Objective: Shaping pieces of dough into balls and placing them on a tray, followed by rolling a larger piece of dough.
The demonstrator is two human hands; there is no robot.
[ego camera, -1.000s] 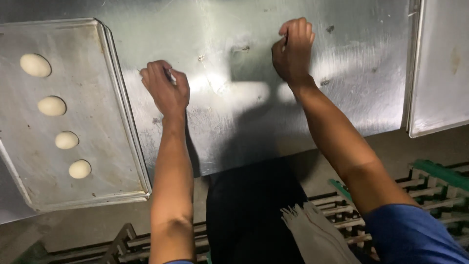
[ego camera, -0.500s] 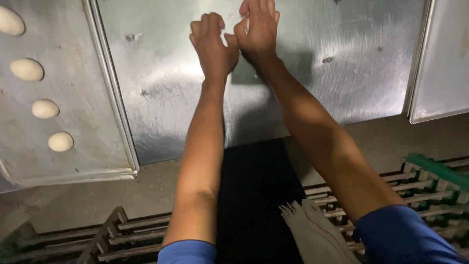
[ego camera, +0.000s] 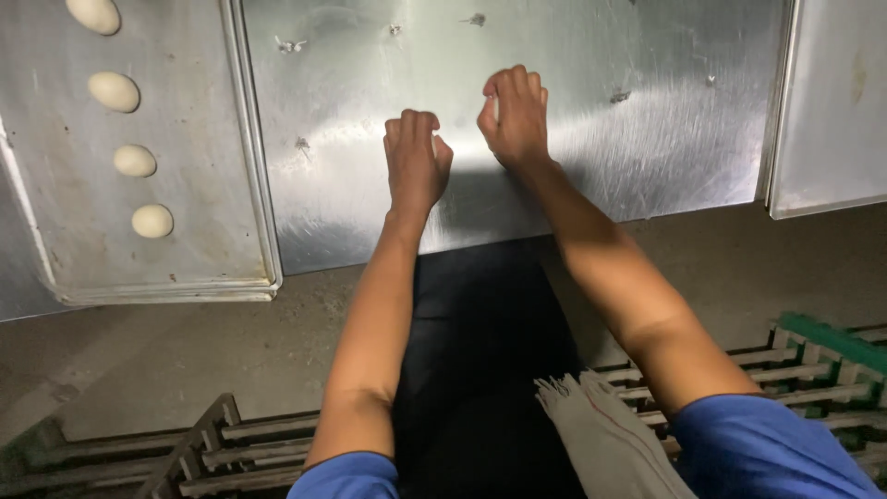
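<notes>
Both hands press curled fingers down on a bare metal tray (ego camera: pixel 573 111): the left hand (ego camera: pixel 413 162) and right hand (ego camera: pixel 514 118) sit just beside each other near its middle, each cupped over something pale that barely shows; what they grip cannot be told. To the left, a second metal tray (ego camera: pixel 212 231) holds a row of four dough balls (ego camera: pixel 135 160) running near to far, well apart from the hands. At far right, the edge of a third tray (ego camera: pixel 832 111). Nearest the camera, a grey cloth (ego camera: pixel 601 434) hangs at the person's waist.
</notes>
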